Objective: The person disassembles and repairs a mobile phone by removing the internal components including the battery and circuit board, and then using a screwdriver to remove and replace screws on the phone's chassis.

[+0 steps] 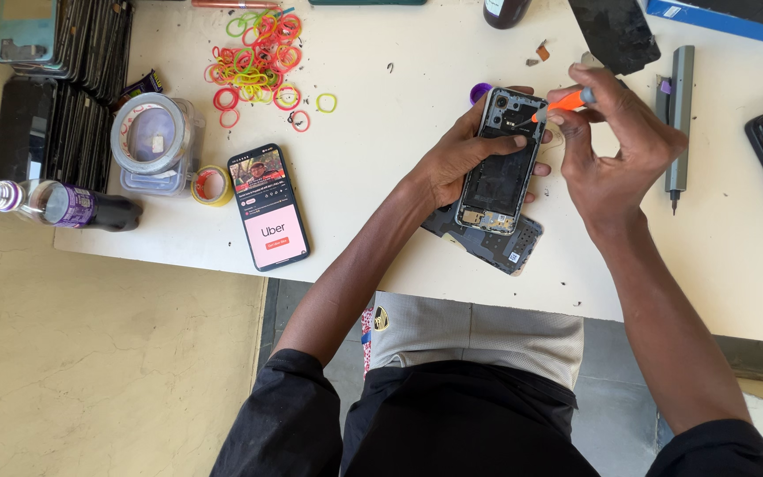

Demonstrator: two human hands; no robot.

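Opened phone, right of centre, gripped by left hand; right hand pinches orange tool above white worktop.

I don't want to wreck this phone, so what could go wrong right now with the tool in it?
The orange tool in the right hand may slip and scratch parts inside the opened phone. The left hand holds the phone tilted above the table, so it could drop onto the back cover beneath.
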